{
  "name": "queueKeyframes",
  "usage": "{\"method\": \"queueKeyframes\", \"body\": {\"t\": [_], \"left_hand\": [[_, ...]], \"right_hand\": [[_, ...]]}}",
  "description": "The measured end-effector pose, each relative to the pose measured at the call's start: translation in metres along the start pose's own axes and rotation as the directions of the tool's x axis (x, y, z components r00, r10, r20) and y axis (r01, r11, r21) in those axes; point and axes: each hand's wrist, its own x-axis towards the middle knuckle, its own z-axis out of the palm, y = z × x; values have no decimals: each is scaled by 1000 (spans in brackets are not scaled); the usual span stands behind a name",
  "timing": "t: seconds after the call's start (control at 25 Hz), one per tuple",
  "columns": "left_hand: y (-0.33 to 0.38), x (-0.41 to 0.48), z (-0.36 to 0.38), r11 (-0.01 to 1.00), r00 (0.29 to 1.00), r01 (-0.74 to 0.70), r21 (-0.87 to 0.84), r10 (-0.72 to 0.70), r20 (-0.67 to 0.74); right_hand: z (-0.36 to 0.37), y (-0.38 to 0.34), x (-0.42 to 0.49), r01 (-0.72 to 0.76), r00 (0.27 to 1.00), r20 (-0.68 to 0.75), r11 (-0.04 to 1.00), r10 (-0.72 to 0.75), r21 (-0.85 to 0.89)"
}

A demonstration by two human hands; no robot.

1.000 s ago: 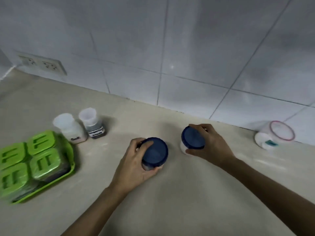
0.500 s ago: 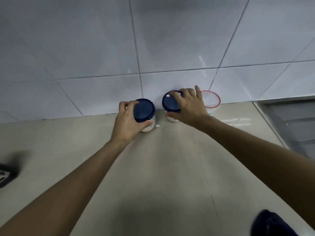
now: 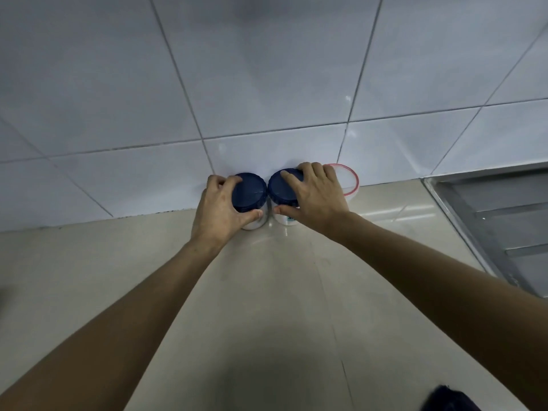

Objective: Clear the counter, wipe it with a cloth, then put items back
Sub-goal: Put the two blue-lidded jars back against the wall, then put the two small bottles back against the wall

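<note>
The left hand point(image 3: 219, 212) and right hand point(image 3: 314, 197) each wrap their fingers around a blue-lidded jar point(image 3: 249, 197), side by side on the worktop point(image 3: 267, 292) against the wall point(image 3: 267, 84). Seat both flat before releasing.

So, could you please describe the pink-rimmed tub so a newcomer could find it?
Follow the tiled wall down to the counter. Three containers stand there; the tub is rightmost, behind the right hand. Its rim is pink, while both jars have blue lids.
</note>
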Motion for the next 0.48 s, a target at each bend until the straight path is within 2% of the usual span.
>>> {"method": "queueKeyframes", "body": {"t": [0.12, 0.24, 0.32, 0.48], "left_hand": [[0, -1, -4, 999, 996, 5, 49, -9, 87], [-3, -17, -18, 997, 995, 36, 65, -42, 94], [-17, -40, -34, 993, 998, 51, 104, -56, 41], [-68, -104, -84, 975, 997, 70, 212, -73, 8]], "right_hand": [[-7, -2, -4, 2, 1000, -8, 1000, -2, -8], [-15, -11, -18, 8, 994, -113, 998, -1, 63], [-20, -31, -27, 83, 985, -163, 989, -62, 121], [-22, -105, -40, 310, 946, -146, 937, -288, 162]]}}
